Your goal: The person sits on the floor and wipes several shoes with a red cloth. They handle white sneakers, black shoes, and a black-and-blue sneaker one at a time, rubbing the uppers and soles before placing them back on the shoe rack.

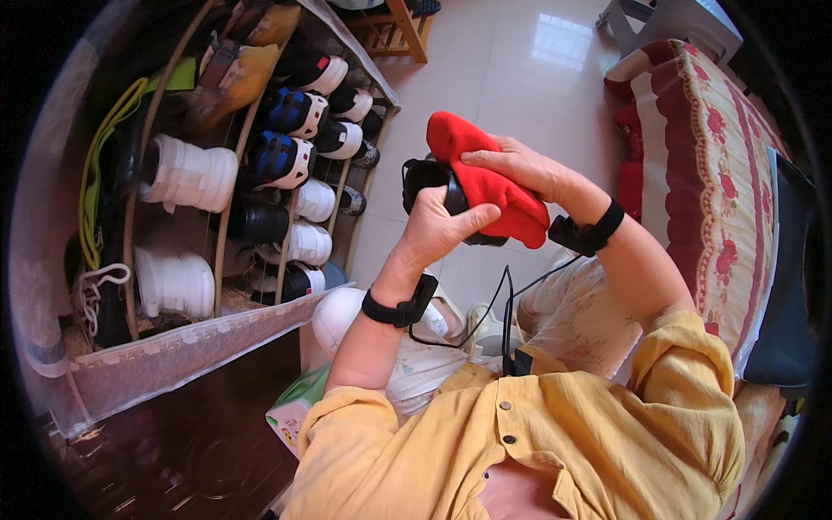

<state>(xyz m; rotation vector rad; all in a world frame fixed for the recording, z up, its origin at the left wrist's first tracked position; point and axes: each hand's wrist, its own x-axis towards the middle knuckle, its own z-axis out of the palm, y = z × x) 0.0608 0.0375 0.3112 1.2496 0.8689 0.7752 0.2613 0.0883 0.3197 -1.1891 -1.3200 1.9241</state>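
My left hand [437, 224] grips a black shoe [426, 177] at its opening, with a finger reaching inside. The shoe is raised above the floor in front of my lap. A red cloth [504, 195] lies along the shoe's right side and hides much of it. My right hand [520, 166] presses flat on the cloth, fingers pointing left. My left thumb also touches the cloth's lower part. Black wrist straps with small boxes circle both forearms, and a black cable [510, 305] hangs between them.
A shoe rack [224, 240] at left holds white shoes [188, 172], blue-and-black sandals [286, 159] and several others. A floral-covered piece of furniture [708, 156] stands at right. A wooden stool [409, 29] and a grey plastic stool [676, 29] stand farther off on the tiled floor [481, 71].
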